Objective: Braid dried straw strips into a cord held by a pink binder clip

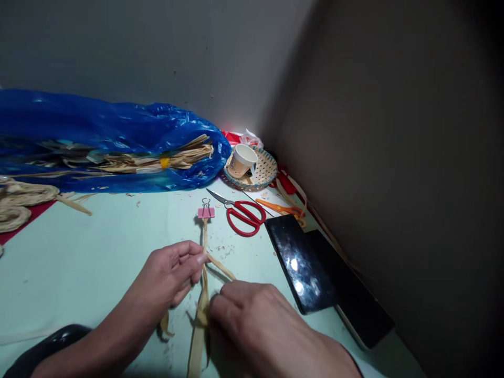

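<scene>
A pink binder clip (206, 212) grips the top end of a tan braid of dried plant strips (205, 231). Below the braid the loose strips spread apart, and one wide strip (197, 336) hangs toward the near edge. My left hand (177, 270) pinches the braid where the strips part, thumb against fingers. To the right and nearer, my right hand (252, 315) is closed on a strip that slants down from that point; its fingertips are partly hidden. The short end of another strip (165, 324) shows under my left hand.
Red-handled scissors (244, 216) and orange scissors (279, 208) lie beyond my hands. A dark phone (301, 268) overlaps another black slab (354, 294) at right. Behind stand a woven basket (270, 168) with a paper cup (242, 160) and a blue bag (129, 121) of strips.
</scene>
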Motion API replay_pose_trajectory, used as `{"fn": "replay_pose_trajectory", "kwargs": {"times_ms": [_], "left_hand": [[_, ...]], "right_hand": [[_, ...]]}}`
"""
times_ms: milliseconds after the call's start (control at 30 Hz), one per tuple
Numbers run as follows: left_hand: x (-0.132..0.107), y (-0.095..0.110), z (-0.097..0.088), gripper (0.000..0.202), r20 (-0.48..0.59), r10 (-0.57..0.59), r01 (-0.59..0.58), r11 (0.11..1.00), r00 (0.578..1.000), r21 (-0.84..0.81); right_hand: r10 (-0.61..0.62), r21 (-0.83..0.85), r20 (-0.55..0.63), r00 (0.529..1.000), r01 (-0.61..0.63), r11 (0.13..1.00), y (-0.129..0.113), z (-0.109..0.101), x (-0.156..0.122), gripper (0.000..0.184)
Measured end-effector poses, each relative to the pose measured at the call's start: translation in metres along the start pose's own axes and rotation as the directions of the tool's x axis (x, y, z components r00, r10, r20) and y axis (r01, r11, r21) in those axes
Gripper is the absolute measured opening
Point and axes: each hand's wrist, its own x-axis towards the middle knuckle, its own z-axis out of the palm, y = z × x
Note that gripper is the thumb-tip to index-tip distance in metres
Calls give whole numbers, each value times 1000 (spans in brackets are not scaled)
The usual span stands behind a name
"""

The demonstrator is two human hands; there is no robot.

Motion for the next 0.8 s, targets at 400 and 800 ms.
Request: {"fn": "replay_pose_trajectory", "kwargs": {"times_ms": [400,800], "left_hand": [[3,-10,-3,39,45,37,-36,999,998,-10],[2,-13,-5,32,34,15,-12,996,999,-84]], "right_hand": [[59,28,-263,963,-54,998,16,-3,27,24],[126,-205,-176,976,-162,965,7,-7,32,23]]}}
